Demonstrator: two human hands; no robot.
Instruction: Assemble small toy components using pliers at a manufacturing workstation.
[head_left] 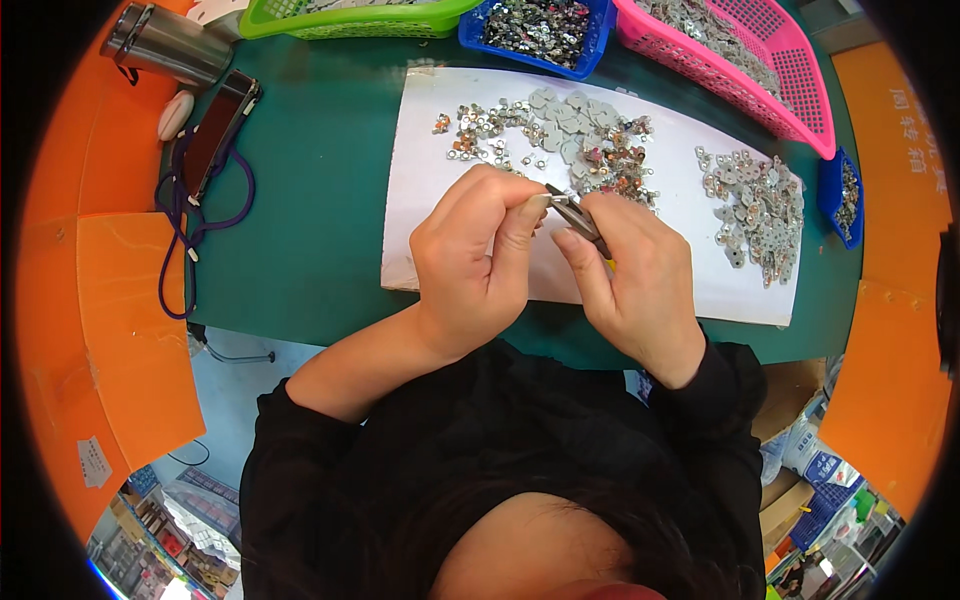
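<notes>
Over the near half of a white board (440, 110), both hands meet close together. My left hand (480, 240) is closed, thumb and forefinger pinching a small metal part (547, 200). A pair of pliers (582, 222) with dark jaws is gripped in my right hand (640, 270); their tips touch or nearly touch the small part, and their handles are mostly hidden by the palm. Just beyond the hands lie flat grey metal plates (572, 118), small shiny metal pieces (480, 130) and copper-coloured pieces (622, 160). A heap of joined metal parts (755, 210) covers the board's right side.
Along the far edge stand a green basket (350, 22), a blue bin (590, 62) and a pink basket (815, 105), all holding metal parts. A smaller blue bin (850, 235) is at right. At left are a steel flask (175, 45) and a phone (215, 140) with a purple cord (250, 190).
</notes>
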